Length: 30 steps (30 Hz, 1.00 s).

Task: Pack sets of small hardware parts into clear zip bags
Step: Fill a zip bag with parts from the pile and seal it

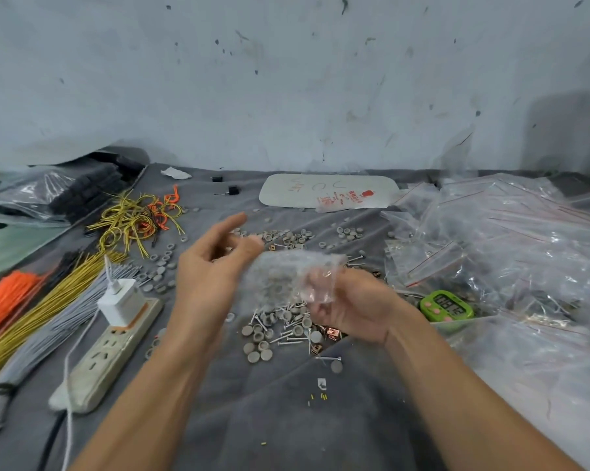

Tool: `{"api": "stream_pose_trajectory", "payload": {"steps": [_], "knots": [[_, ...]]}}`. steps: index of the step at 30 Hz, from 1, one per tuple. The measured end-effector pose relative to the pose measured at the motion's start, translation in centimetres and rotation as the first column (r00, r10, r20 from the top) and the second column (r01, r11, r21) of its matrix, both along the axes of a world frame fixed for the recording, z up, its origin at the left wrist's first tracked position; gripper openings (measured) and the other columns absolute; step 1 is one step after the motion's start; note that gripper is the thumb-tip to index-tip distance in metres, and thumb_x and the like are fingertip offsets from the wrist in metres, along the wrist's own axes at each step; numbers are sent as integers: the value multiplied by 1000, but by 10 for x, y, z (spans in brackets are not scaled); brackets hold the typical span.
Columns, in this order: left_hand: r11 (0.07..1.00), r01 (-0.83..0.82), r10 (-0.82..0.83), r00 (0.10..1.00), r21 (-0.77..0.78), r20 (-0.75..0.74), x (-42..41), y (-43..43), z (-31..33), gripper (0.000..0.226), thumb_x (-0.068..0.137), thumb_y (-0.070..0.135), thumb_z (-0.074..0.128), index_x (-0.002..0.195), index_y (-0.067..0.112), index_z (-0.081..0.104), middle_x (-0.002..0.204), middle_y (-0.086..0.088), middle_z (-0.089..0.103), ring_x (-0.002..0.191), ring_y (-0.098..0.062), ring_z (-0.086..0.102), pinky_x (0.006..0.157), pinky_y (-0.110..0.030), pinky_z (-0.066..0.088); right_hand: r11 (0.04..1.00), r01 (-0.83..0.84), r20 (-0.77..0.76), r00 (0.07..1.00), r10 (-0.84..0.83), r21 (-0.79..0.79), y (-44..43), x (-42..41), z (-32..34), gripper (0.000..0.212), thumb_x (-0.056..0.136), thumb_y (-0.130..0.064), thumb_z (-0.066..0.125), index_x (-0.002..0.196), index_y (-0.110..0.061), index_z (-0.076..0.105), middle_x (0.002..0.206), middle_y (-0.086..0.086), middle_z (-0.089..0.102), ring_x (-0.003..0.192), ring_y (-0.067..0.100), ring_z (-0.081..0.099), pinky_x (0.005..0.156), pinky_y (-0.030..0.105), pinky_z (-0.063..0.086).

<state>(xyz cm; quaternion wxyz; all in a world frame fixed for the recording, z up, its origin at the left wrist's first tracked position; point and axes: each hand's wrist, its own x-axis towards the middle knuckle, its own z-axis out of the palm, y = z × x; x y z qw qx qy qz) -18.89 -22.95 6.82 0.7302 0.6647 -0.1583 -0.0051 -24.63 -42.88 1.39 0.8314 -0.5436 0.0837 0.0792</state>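
We noted even, diffuse, fairly bright light with a cool cast; no lamp was in view. Shadows on the grey cloth (286,419) were faint and soft-edged. One broad dark shadow lay on the wall (286,79) at the far right. Small white glints were scattered over the pile of clear bags (524,239). Motion blur smeared the left hand (215,263), the right hand (351,307) and the zip bag (286,277) between them, so we could not read the left fingers' grip. The small parts (276,328) under the hands were sharper. Wide-angle distortion bowed the cloth's far edge, and the wire bundles (32,311) at the left margin looked stretched and soft.
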Motion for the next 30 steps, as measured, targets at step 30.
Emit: {"api": "stream_pose_trajectory", "payload": {"steps": [30], "knots": [[966,192,-228,949,-175,-216,72,-23,-100,62,66,-9,72,119,23,76,124,-3,72,114,-16,69,91,-31,56,953,-22,154,988,-26,301,11,36,-49,58,75,12,48,133,9,57,127,28,61,114,35,62,98,48,55]]}}
